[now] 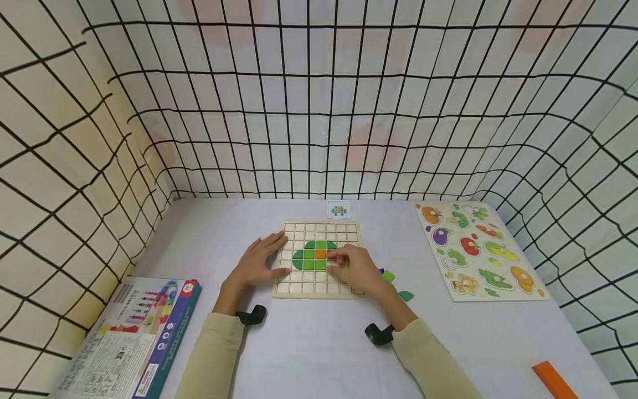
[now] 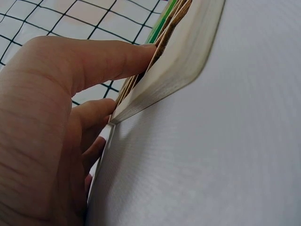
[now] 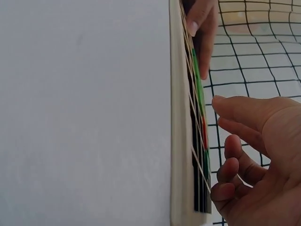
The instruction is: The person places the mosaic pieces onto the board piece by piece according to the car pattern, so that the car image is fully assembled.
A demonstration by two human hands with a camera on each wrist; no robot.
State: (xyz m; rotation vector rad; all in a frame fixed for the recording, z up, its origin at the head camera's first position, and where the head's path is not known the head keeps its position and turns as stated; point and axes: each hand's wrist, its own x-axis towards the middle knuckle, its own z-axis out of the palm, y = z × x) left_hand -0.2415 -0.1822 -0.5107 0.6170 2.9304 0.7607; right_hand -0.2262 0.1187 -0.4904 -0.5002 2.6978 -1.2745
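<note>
An orange block [image 1: 554, 379] lies to the near right of the grid board [image 1: 294, 287]; a printed box [image 1: 127, 338] lies to its near left. The board rests flat on the white cover. Left hand [image 1: 256, 263]: spread along the board's left edge, thumb and fingertips touching it. Right hand [image 1: 360, 270]: over the board's right half, thumb and index finger apart, other fingers bent, a fingertip at the red tile [image 3: 204, 134]; firm contact cannot be told. Green tiles [image 1: 309, 264] and an orange tile [image 1: 319, 254] occupy the board's middle.

Handling: tiles are probably light, stiff and smooth; grip by opposite edges. The board is likely rigid and liable to slide; steady it by its rim.

Right of the board lie a loose green tile [image 1: 389, 275] and, farther right, a vegetable puzzle [image 1: 473, 269]. Beyond its far edge lies a pattern card [image 1: 339, 210].
</note>
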